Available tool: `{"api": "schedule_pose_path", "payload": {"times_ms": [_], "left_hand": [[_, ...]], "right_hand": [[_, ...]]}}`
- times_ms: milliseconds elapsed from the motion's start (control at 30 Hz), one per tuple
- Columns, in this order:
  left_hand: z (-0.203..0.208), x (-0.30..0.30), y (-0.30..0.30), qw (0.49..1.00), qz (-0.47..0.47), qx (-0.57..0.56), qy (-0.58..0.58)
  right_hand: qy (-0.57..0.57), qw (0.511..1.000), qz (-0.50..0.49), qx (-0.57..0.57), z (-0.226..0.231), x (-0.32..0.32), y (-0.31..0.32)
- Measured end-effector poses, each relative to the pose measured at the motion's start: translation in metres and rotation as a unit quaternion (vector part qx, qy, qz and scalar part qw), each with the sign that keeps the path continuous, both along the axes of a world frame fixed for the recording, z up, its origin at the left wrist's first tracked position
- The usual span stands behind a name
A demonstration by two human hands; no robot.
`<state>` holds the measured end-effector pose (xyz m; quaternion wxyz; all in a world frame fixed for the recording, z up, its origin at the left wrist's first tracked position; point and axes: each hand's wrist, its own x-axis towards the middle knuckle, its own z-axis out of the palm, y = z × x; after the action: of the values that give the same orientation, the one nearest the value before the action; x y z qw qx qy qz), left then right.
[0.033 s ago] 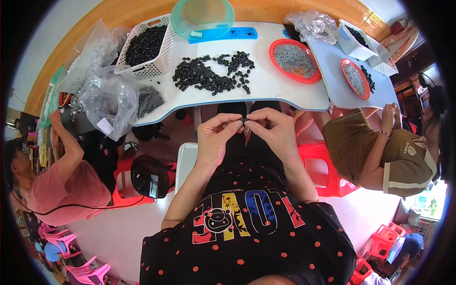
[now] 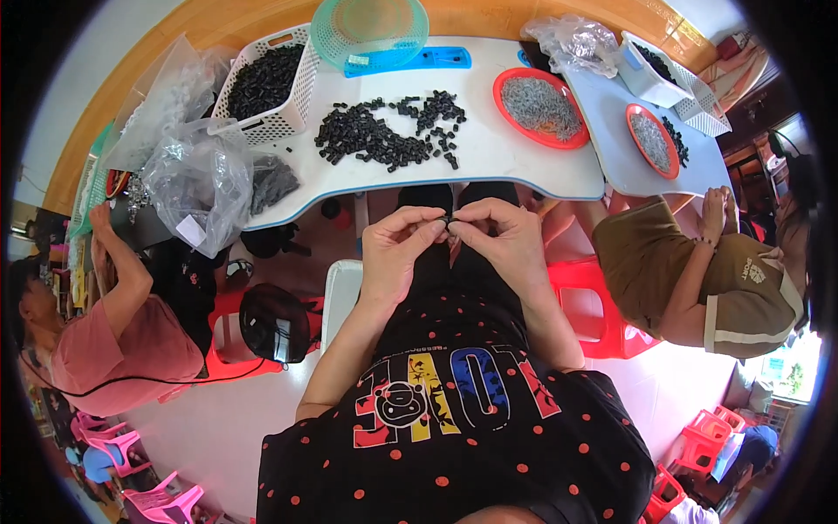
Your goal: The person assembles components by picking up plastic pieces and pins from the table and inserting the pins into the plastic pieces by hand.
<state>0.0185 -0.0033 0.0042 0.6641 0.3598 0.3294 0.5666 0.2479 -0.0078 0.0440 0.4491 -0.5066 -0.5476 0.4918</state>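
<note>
My left hand (image 2: 397, 249) and my right hand (image 2: 504, 243) meet over my lap, just off the table's near edge. Thumb and forefinger of each are pinched on one small black plastic part (image 2: 449, 220); the fingertips cover most of it, so its exact shape is hidden. Beyond my hands, a loose pile of short black cylindrical parts (image 2: 371, 138) lies on the white table (image 2: 349, 181). To its right, a red plate (image 2: 583, 138) carries a heap of small grey metal-looking pieces (image 2: 539, 106).
At the back left stands a white perforated basket (image 2: 301, 96) full of black parts, near a green mesh colander (image 2: 371, 31) and a blue tray (image 2: 447, 58). Clear plastic bags (image 2: 196, 179) sit at the left. Co-workers sit on both sides, the right one by a second red plate (image 2: 653, 141).
</note>
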Motion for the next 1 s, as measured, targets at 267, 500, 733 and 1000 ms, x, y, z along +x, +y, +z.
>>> {"api": "schedule_pose_path", "payload": {"times_ms": [267,500,733,1000], "left_hand": [[0.000,-0.006,0.010,0.992,-0.061,-0.076,-0.076],[-0.022,-0.016,-0.002,0.987,-0.099,-0.104,-0.078],[-0.026,-0.024,0.006,0.962,-0.177,-0.171,-0.121],[-0.048,-0.027,0.006,0.932,-0.243,-0.228,-0.144]], "right_hand": [[-0.004,0.998,-0.015,0.058,-0.002,-0.010,-0.001],[-0.031,0.997,-0.043,0.060,-0.023,-0.015,-0.025],[-0.025,0.997,0.069,-0.010,-0.015,0.001,-0.017],[-0.084,0.988,0.119,0.056,-0.030,0.005,-0.022]]}}
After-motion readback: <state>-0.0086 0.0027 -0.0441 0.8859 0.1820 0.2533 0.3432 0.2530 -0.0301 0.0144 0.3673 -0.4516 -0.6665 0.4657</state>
